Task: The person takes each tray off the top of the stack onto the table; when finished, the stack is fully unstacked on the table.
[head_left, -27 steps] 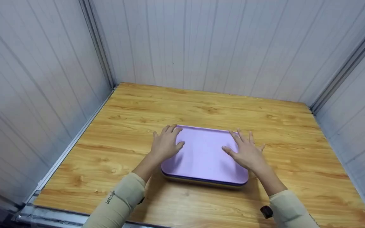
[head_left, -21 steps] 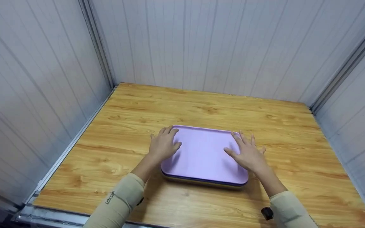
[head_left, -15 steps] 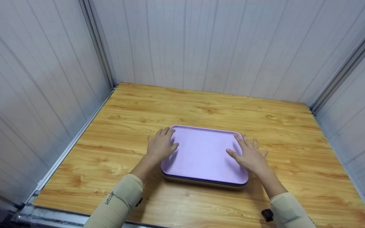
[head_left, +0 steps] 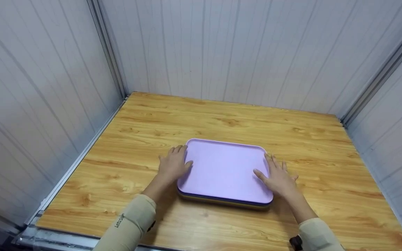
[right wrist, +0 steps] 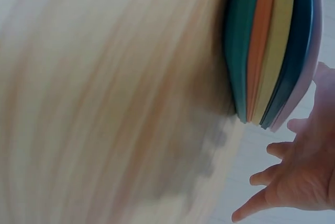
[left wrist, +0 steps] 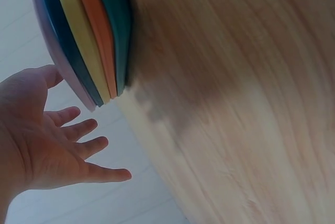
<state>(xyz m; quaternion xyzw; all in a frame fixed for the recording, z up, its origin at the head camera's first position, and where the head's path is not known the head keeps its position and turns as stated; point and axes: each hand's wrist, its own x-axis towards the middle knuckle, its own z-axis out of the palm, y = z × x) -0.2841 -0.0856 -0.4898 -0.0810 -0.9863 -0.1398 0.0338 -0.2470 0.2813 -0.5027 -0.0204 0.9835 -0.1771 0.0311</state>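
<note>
Your left hand and right hand, fingers spread, flank five-tray stack, contact unclear; stacking looks done, grip not yet taken.

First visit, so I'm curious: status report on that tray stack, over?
Left grip and right grip: spread at opposite sides, holding nothing. Tray stack: on wooden table, lilac tray on top, other colours below. Nothing seen in the way.

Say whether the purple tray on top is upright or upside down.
Upright: in the head view, the purple tray has a raised rim facing up.
</note>
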